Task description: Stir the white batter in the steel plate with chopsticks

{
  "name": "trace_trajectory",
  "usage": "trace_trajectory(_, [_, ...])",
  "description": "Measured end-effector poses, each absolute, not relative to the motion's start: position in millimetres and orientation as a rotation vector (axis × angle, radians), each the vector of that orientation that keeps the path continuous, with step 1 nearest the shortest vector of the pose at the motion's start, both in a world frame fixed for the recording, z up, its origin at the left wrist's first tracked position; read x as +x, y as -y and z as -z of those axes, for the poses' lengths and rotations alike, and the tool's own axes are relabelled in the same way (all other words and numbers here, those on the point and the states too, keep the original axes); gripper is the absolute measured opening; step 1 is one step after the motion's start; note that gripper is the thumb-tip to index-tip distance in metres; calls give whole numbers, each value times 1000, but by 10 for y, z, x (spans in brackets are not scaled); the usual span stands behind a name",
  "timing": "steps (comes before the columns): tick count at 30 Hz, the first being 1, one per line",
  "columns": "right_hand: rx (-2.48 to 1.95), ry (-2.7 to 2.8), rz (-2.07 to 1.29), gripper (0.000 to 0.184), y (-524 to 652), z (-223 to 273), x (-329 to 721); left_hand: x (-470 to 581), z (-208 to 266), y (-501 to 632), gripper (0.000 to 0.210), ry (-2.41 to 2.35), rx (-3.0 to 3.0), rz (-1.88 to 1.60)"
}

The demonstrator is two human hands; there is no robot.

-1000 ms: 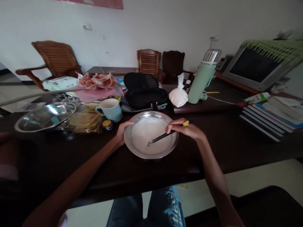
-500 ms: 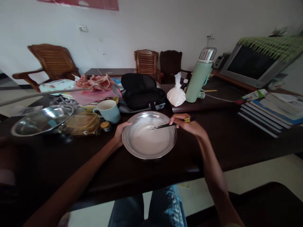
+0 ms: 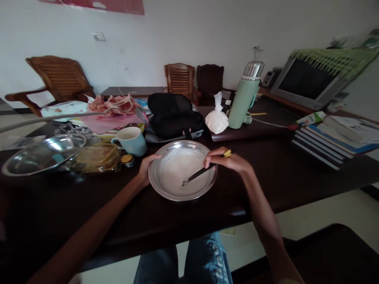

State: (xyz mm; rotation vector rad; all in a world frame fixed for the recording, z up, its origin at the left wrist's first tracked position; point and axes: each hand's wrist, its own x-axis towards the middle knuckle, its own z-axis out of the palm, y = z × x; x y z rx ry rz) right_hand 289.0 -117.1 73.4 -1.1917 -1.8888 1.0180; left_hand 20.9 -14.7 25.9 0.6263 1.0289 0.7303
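A round metal bowl stands on the dark table before me, with a pale, creamy liquid inside. My left hand grips its left rim, thumb over the edge and fingers down the outer wall. In my right hand is a pair of black chopsticks with yellow-banded upper ends. They slant down to the left over the bowl, and their tips are in the liquid near the middle. The fingers of my right hand are closed around the chopsticks above the right rim.
Left of the bowl are a light blue mug, a small gold-lidded jar, plastic boxes and another metal basin. Behind it are a black bag, a tied bag of white powder and a green thermos. Books are stacked right.
The chopstick tips have swept toward me and slightly left through the liquid, and the chopsticks slant more steeply. My left hand keeps its grip on the rim. The view has shifted a little.
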Motion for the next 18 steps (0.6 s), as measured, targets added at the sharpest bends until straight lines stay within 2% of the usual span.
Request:
trace_trajectory(5, [-1333, 1786, -757, 26, 1197, -752, 2924, 212, -253, 138, 20, -1016, 647, -742])
trace_trajectory(10, [-1175, 1905, -1013, 30, 1199, -756, 2907, 209, -239, 126, 20, -1026, 632, -723])
trace_trajectory(14, [-1330, 1756, -802, 27, 1176, -722, 2929, 206, -236, 126, 21, -1028, 634, -732])
trace_trajectory(18, [-1244, 1852, -952, 27, 1181, -730, 2927, 209, -238, 132, 21, -1023, 642, -728])
